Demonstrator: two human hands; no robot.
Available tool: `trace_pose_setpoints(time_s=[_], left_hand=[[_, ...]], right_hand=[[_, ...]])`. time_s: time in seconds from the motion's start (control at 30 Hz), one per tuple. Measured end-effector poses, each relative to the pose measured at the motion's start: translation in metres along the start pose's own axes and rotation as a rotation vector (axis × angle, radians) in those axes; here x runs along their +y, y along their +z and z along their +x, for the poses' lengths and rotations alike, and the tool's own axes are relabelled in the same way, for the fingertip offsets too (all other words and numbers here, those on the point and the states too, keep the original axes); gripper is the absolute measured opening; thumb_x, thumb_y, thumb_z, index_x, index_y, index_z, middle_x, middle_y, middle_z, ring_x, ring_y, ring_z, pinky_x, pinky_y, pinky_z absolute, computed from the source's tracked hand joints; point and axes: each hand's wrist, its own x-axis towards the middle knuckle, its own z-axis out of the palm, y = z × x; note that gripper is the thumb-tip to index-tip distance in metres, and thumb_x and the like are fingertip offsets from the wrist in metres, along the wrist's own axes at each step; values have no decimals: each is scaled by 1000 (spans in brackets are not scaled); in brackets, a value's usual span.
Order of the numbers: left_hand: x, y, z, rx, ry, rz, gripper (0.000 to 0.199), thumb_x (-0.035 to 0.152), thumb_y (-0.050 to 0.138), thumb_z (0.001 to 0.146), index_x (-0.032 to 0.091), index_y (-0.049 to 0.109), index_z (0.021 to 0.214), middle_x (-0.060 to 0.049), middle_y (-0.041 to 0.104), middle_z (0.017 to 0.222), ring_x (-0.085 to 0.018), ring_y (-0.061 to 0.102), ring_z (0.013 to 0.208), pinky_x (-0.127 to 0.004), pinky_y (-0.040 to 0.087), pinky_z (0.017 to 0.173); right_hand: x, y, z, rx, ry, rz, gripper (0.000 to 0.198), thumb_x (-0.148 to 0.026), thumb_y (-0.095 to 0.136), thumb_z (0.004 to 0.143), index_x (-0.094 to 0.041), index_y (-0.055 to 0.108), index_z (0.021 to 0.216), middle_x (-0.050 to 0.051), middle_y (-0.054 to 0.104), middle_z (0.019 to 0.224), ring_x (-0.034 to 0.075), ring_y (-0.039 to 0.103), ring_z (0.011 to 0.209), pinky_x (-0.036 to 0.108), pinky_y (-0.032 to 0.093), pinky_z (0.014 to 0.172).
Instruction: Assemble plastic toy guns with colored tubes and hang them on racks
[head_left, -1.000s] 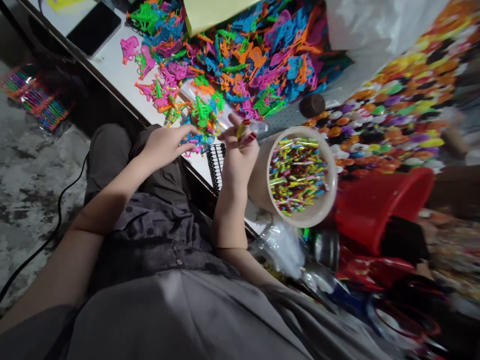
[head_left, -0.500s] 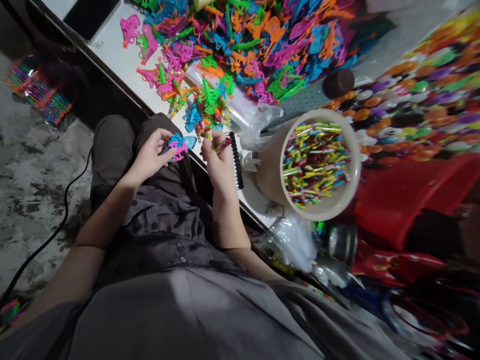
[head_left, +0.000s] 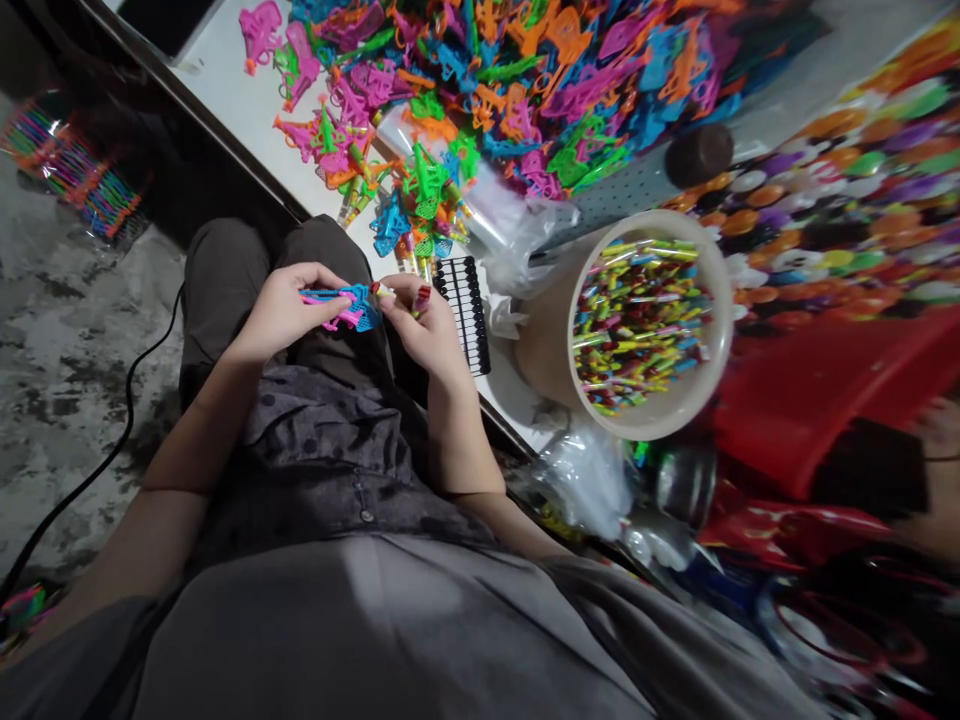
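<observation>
My left hand pinches blue and pink plastic toys, which look like small toy guns; the blue toy has a mesh part pointing right. My right hand is closed on thin colourful tubes with red ends; one tube meets the tip of the blue toy, and another tube sticks up from the fingers. Whether the tube sits inside the toy I cannot tell. Both hands are above my lap at the table edge. Beyond them lies a small group of toys with tubes, including a green toy.
A large heap of plastic toys covers the table's far side. Right of my hands stand a black-and-white rack-like strip and a pale bucket of tubes. Farther right are a red container and many coloured discs.
My hands have come together: the right hand moved left and the tube's end now meets the blue toy. The toys in my left hand have turned and shifted slightly.
</observation>
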Motion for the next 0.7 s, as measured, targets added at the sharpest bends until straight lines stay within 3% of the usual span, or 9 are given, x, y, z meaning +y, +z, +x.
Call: trace_pose_setpoints(time_s=[0.43, 0.7], left_hand=[[-6, -5, -1, -65, -41, -21, 24, 31, 69, 69, 13, 66, 85, -3, 68, 79, -12, 61, 68, -22, 49, 61], [-9, -3, -3, -55, -66, 10, 21, 30, 68, 69, 13, 67, 81, -3, 67, 74, -12, 60, 64, -24, 49, 60]], right_hand=[[-2, -3, 4, 45, -22, -109, 38, -52, 53, 84, -27, 69, 107, 5, 70, 102, 21, 64, 99, 36, 51, 88], [-2, -8, 6, -152, -40, -174, 34, -47, 56, 83, -25, 70, 105, 3, 72, 92, 20, 66, 84, 32, 50, 77]])
